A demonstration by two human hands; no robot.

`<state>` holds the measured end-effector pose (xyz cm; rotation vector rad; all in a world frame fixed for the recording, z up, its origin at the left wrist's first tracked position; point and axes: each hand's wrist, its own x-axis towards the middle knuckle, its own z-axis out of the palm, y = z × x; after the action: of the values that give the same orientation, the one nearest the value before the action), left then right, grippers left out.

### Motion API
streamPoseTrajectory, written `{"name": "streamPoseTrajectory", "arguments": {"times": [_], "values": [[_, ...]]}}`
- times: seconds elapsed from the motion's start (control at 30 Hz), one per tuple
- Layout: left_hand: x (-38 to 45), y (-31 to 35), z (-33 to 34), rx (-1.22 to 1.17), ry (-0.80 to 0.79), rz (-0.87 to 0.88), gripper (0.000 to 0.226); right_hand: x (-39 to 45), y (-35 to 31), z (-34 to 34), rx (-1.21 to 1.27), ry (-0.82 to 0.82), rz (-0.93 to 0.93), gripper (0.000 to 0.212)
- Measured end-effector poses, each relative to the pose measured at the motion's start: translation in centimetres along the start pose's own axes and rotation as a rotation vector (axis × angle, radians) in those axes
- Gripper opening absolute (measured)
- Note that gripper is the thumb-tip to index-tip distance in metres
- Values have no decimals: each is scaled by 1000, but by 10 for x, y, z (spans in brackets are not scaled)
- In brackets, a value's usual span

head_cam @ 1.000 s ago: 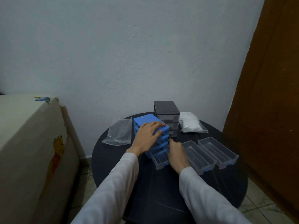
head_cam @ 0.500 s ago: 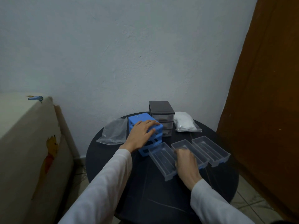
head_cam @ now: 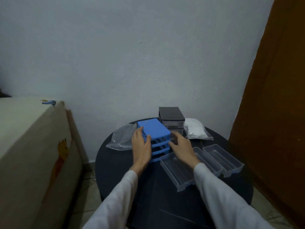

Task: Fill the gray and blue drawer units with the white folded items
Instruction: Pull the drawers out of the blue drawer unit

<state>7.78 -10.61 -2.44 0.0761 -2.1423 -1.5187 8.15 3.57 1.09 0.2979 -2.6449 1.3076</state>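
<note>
The blue drawer unit stands on the round dark table with its three slots empty. My left hand grips its left side, thumb on the front corner. My right hand reaches to its right front corner with fingers spread, slightly blurred. Three clear drawers lie to the right: one nearest me, one partly under my right arm, one farthest right. The gray drawer unit stands behind the blue one. A bag of white folded items lies to its right.
An empty clear plastic bag lies left of the blue unit. A cream cartoon-printed box stands close to the table's left. A brown door fills the right side. A white wall is behind.
My right hand left the clear drawer on the table and moved up to the blue unit's right side. My left hand slid from the unit's top to its left side.
</note>
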Motion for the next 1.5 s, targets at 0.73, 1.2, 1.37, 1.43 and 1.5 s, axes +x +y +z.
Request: {"name": "streamPoseTrajectory", "arguments": {"times": [0.73,1.2,1.37,1.43,1.5], "values": [[67,0,-4,-59,-19,-99,39,57,-1,39,161,-144,108,53],[-59,28,86,414,-470,168,44,-1,111,-90,-692,-178,228,58],[-78,30,109,639,-613,121,52,-16,131,-99,-701,-262,363,68],[-79,27,110,654,-640,123,51,-20,128,-94,-665,-258,366,68],[-76,23,106,655,-639,136,51,-22,122,-88,-654,-253,348,66]]}}
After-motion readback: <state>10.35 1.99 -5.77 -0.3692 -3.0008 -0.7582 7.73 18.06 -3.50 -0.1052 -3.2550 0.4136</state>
